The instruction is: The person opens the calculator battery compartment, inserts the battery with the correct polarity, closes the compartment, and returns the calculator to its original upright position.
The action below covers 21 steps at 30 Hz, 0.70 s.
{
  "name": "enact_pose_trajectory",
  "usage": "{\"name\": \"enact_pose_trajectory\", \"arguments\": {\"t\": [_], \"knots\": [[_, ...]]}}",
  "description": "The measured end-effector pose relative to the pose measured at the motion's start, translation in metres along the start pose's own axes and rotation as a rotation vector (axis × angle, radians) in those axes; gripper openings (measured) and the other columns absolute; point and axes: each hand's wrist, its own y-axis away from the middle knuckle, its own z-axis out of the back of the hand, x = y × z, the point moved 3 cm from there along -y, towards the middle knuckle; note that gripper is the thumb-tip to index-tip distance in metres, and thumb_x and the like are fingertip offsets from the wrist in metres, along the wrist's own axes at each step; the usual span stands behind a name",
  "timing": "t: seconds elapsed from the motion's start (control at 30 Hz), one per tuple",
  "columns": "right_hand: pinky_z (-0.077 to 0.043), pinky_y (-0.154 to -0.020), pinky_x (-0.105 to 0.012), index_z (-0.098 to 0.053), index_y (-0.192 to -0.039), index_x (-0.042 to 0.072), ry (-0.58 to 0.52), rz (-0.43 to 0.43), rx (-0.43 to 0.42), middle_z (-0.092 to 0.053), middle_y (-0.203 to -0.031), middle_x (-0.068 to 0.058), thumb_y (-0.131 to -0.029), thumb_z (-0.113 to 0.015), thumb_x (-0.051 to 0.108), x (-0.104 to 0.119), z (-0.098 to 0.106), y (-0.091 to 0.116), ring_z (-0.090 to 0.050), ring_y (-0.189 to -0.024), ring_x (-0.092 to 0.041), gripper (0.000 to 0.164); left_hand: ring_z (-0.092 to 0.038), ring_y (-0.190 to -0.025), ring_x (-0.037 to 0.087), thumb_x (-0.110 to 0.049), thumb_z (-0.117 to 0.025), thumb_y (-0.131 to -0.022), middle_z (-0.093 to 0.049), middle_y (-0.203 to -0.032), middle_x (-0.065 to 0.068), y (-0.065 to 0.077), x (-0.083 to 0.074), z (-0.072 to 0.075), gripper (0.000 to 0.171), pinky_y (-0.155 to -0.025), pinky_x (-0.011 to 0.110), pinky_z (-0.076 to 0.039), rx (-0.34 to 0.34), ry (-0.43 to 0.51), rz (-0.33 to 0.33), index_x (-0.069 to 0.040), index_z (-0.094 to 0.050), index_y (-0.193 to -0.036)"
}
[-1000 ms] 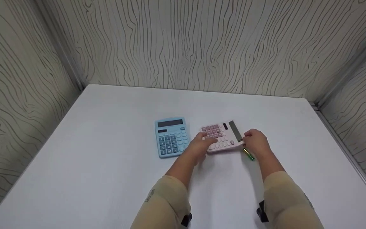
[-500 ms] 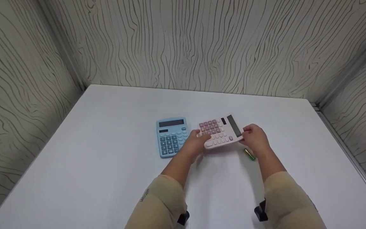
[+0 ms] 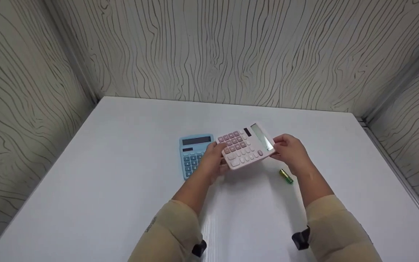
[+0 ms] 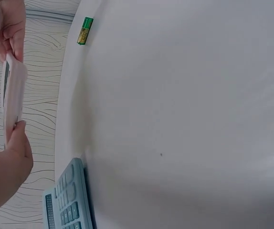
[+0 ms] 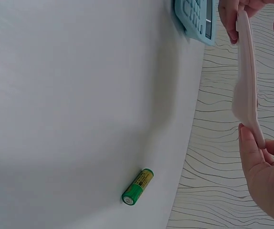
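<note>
"Once the flat pale-pink plastic calculator (image 3: pixel 246 145) had come up like that, what was different?"

"It had risen clear of the smooth white surface (image 3: pixel 129 163) and drifted leftward. Half a second earlier it sat lower and farther right, its screen dark; now the screen caught the light."

"And the grip on each side?"

"Both were closed on it. The left hand (image 3: pixel 211 160) had its thumb over the keys and fingers beneath; the right hand (image 3: pixel 291 153) pinched a corner at the display end."

"What did that mean for the work?"

"I judged the lift itself was done, with the two hands bearing all the weight."

"Had anything else moved?"

"Apparently not. The rectangular light-blue plastic calculator (image 3: pixel 193 148) lay where it was, partly hidden by the left hand. The green-and-gold cylindrical battery (image 3: pixel 286 176) stayed put too, though the right hand was farther from it."
</note>
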Motion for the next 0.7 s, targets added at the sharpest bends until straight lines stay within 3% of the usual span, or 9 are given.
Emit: {"name": "enact_pose_trajectory", "arguments": {"t": [0.2,0.33,0.5,0.7], "knots": [[-0.050,-0.079,-0.027,-0.046,-0.120,0.000,-0.029,0.024,0.048,-0.053,-0.114,-0.018,-0.096,-0.040,0.006,0.003,0.007,0.000,-0.058,-0.100,-0.025,0.026,-0.065,-0.087,0.022,-0.044,-0.042,-0.093,-0.060,-0.106,0.012,0.003,-0.003,0.011,0.046,-0.072,0.036,-0.053,0.014,0.115,-0.025,-0.013,-0.045,-0.126],[-0.050,-0.081,-0.029,-0.049,-0.118,0.000,-0.038,0.056,0.092,-0.055,-0.111,-0.018,-0.096,-0.041,0.006,0.004,0.009,0.001,-0.060,-0.098,-0.024,0.025,-0.066,-0.089,0.026,-0.047,-0.039,-0.092,-0.063,-0.104,0.013,0.007,0.000,0.017,0.048,-0.075,0.040,-0.052,0.116,0.162,-0.037,-0.011,-0.054,-0.118],[-0.050,-0.082,-0.031,-0.052,-0.116,0.002,-0.008,0.112,0.143,-0.058,-0.107,-0.017,-0.095,-0.043,0.006,0.009,0.007,0.003,-0.062,-0.094,-0.024,0.023,-0.065,-0.091,0.027,-0.053,-0.037,-0.090,-0.066,-0.104,0.011,0.014,0.003,0.021,0.053,-0.075,0.040,-0.052,0.242,0.105,-0.042,-0.013,-0.060,-0.115],[-0.049,-0.084,-0.033,-0.056,-0.114,0.004,0.014,0.174,0.199,-0.060,-0.108,-0.014,-0.095,-0.047,0.007,0.017,0.004,0.007,-0.061,-0.096,-0.024,0.021,-0.066,-0.089,0.025,-0.055,-0.043,-0.086,-0.067,-0.103,0.008,0.018,0.002,0.020,0.053,-0.074,0.039,-0.053,0.250,0.054,0.008,-0.014,-0.059,-0.116]]}}
